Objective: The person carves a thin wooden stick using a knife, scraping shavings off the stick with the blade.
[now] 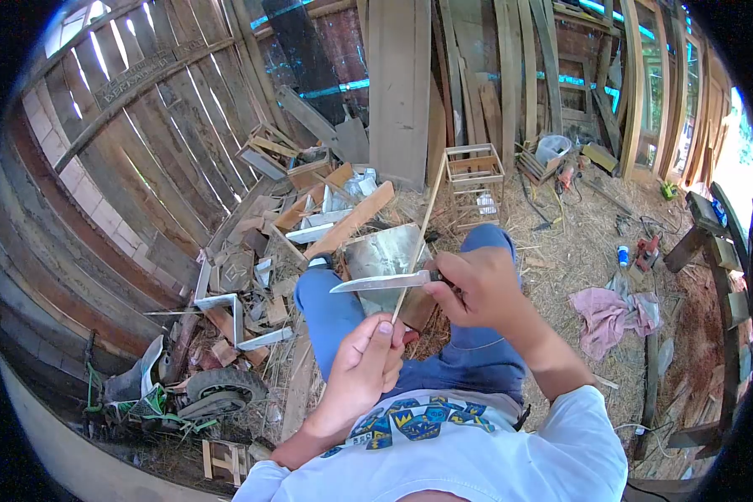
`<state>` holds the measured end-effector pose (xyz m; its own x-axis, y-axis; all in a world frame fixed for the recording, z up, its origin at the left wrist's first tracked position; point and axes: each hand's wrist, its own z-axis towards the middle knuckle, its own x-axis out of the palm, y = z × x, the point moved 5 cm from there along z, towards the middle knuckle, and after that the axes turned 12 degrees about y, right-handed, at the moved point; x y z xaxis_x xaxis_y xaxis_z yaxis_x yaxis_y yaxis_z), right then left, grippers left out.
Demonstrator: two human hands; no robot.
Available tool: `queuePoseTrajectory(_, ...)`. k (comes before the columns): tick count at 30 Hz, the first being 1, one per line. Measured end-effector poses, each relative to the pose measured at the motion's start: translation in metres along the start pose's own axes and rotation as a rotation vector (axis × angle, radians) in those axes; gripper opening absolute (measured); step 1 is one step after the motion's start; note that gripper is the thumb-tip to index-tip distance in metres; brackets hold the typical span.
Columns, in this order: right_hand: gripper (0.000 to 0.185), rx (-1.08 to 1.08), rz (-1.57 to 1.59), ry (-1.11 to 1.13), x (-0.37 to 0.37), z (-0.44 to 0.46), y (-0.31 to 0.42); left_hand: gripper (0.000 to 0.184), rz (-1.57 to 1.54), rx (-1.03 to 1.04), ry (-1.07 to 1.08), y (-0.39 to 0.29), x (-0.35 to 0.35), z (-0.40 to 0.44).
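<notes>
My left hand [368, 356] is closed around the lower end of a thin wooden stick [427, 209], which slants up and away from me. In my right hand [481, 289] is a knife [381, 283], gripped by its dark handle. Its blade points left and crosses the stick just above my left fingers; whether the edge touches the wood I cannot tell. Below the blade, between my knees, a pale worn panel [382, 251] rests on the ground.
Wood scraps [351, 219] are heaped ahead on the left. A small wooden frame [475, 167] stands ahead. To the right lie a pink cloth [598, 322], a blue can [622, 256] and a red power tool [647, 253]. A small wheel [226, 386] sits at lower left.
</notes>
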<state>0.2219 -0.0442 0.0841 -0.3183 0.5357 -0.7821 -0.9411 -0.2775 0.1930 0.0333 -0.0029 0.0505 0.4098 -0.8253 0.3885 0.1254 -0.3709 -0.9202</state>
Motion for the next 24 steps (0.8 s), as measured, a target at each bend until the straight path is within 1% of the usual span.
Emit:
queuePoseTrajectory(3, 0.035, -0.003, -0.020, -0.011, -0.003, 0.001, -0.010, 0.027, 0.013, 0.003, 0.022, 0.000, -0.001, -0.005)
queuePoseTrajectory(5, 0.032, 0.125, 0.044, -0.167, -0.008, 0.000, -0.041, 0.027, 0.038, -0.063, -0.003, 0.002, -0.001, -0.012)
queuePoseTrajectory(6, 0.032, 0.123, 0.044, -0.167, -0.010, 0.000, -0.056, 0.027, 0.038, -0.062, -0.003, 0.003, -0.003, -0.014)
queuePoseTrajectory(8, 0.028, 0.365, 0.007, -0.211, -0.016, -0.005, -0.092, 0.027, 0.036, -0.099, -0.028, 0.010, -0.010, -0.017)
queuePoseTrajectory(12, 0.027, 0.383, 0.117, -0.213, -0.019, -0.011, -0.083, 0.026, -0.016, -0.080, -0.043, 0.019, -0.019, -0.014)
queuePoseTrajectory(14, 0.027, 0.331, 0.254, -0.182, -0.011, -0.012, -0.061, 0.025, -0.168, -0.039, -0.033, 0.016, -0.019, -0.008)
queuePoseTrajectory(15, 0.027, 0.335, 0.253, -0.181, -0.010, -0.013, -0.050, 0.023, -0.195, -0.038, -0.028, 0.013, -0.017, -0.005)
queuePoseTrajectory(17, 0.030, 0.243, 0.277, -0.047, 0.000, -0.009, -0.025, 0.022, -0.186, -0.008, -0.015, 0.012, -0.015, 0.000)
queuePoseTrajectory(18, 0.030, 0.240, 0.277, -0.048, 0.003, -0.010, -0.021, 0.021, -0.174, 0.025, -0.005, 0.010, -0.014, 0.003)
queuePoseTrajectory(20, 0.025, 0.094, 0.175, 0.061, 0.012, -0.008, -0.005, 0.021, -0.147, 0.039, -0.004, 0.007, -0.013, 0.006)
queuePoseTrajectory(22, 0.023, 0.083, 0.200, 0.080, 0.012, -0.005, 0.005, 0.020, -0.121, 0.049, -0.001, 0.002, -0.011, 0.009)
queuePoseTrajectory(24, 0.037, 0.044, 0.132, 0.129, 0.012, -0.003, 0.012, 0.021, -0.113, 0.038, -0.034, -0.004, -0.008, 0.009)
